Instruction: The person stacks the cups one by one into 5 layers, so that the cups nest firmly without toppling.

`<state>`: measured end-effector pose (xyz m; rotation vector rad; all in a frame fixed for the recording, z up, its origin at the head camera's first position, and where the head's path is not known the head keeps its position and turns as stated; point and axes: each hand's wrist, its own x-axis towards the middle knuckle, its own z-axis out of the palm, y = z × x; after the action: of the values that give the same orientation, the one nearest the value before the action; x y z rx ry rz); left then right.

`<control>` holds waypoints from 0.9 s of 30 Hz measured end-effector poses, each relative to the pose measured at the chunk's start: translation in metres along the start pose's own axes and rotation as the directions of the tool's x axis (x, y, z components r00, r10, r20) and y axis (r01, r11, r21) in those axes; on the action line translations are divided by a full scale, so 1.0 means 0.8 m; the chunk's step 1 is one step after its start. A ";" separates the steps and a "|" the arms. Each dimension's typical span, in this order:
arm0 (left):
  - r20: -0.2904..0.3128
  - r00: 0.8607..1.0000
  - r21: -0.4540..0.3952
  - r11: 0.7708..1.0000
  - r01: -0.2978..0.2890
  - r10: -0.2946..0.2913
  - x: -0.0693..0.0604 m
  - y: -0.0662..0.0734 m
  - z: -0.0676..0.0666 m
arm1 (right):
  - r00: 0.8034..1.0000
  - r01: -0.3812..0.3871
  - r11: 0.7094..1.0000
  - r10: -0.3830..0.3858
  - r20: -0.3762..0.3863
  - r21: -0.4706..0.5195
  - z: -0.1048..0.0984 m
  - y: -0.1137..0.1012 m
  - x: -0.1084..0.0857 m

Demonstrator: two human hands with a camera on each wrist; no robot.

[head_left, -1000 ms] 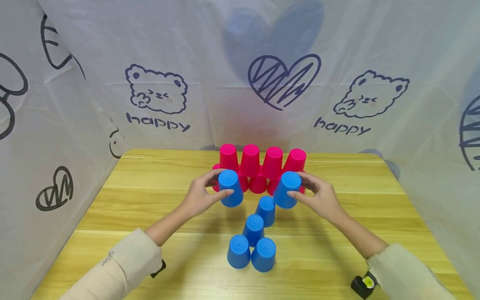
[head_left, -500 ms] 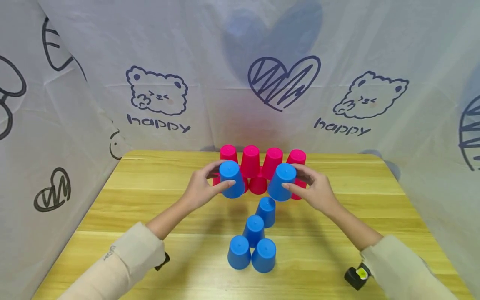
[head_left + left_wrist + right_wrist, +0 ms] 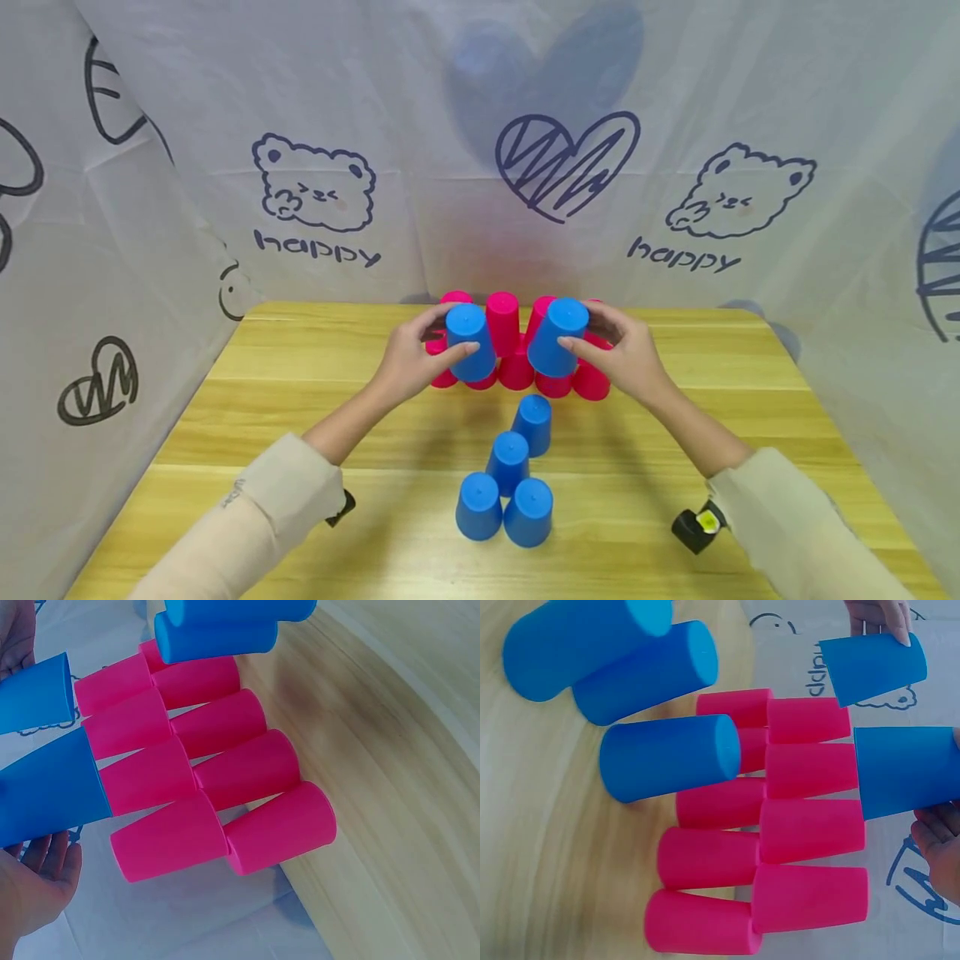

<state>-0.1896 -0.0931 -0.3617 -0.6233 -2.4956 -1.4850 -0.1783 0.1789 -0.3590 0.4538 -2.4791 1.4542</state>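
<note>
In the head view my left hand (image 3: 412, 357) holds an upside-down blue plastic cup (image 3: 472, 333), thumb on its near side. My right hand (image 3: 628, 354) grips another upside-down blue cup (image 3: 553, 333) the same way. Behind both stands a two-level wall of pink cups, with an upper row (image 3: 502, 323) resting on a lower row (image 3: 516, 368). Seen from the left wrist, the held blue cup (image 3: 52, 791) has its rim close to the tops of the upper pink cups (image 3: 146, 776); whether they touch I cannot tell.
Several blue cups stand upside down nearer me: one (image 3: 532, 427) close to the pink wall, another (image 3: 507, 463) before it, then a front pair (image 3: 478, 507). They stand on a wooden table (image 3: 300, 400). A printed white cloth (image 3: 450, 208) hangs behind.
Both hands have raised their blue cups and moved them away from me, and the two cups have drawn a little closer together. The standing cups have stayed put.
</note>
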 end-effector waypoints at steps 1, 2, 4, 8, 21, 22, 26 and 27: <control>-0.002 1.000 0.001 1.000 -0.001 0.001 0.001 0.001 0.000 | 1.000 0.012 1.000 -0.012 -0.003 0.004 0.000 -0.001 0.002; -0.004 1.000 0.001 1.000 -0.002 0.002 0.002 0.002 0.000 | 1.000 0.020 1.000 -0.020 -0.008 0.000 0.000 -0.002 0.004; -0.007 1.000 -0.002 1.000 0.000 0.000 0.004 0.003 0.000 | 0.999 0.036 0.999 -0.036 -0.016 -0.002 0.000 -0.004 0.009; -0.009 1.000 0.000 1.000 -0.003 0.003 0.010 0.008 0.000 | 0.998 0.048 0.999 -0.048 -0.033 -0.005 0.000 -0.006 0.015; -0.017 0.999 0.005 0.999 -0.043 0.043 0.037 0.016 -0.011 | 0.997 0.042 0.999 -0.042 -0.066 0.008 0.004 -0.015 0.044; -0.016 0.999 0.003 0.999 -0.041 0.041 0.039 0.015 -0.011 | 0.997 0.047 0.999 -0.047 -0.069 0.009 0.004 -0.014 0.047; -0.013 1.000 -0.007 1.000 -0.023 0.023 0.049 0.016 -0.012 | 0.996 0.037 0.999 -0.036 -0.078 0.010 0.006 -0.015 0.054; -0.013 1.000 -0.007 1.000 -0.015 0.015 0.051 0.017 -0.012 | 0.996 0.028 1.000 -0.027 -0.080 0.012 0.007 -0.015 0.056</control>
<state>-0.2211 -0.0848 -0.3321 -0.6303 -2.4714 -1.4891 -0.2152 0.1620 -0.3367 0.4222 -2.3941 1.4496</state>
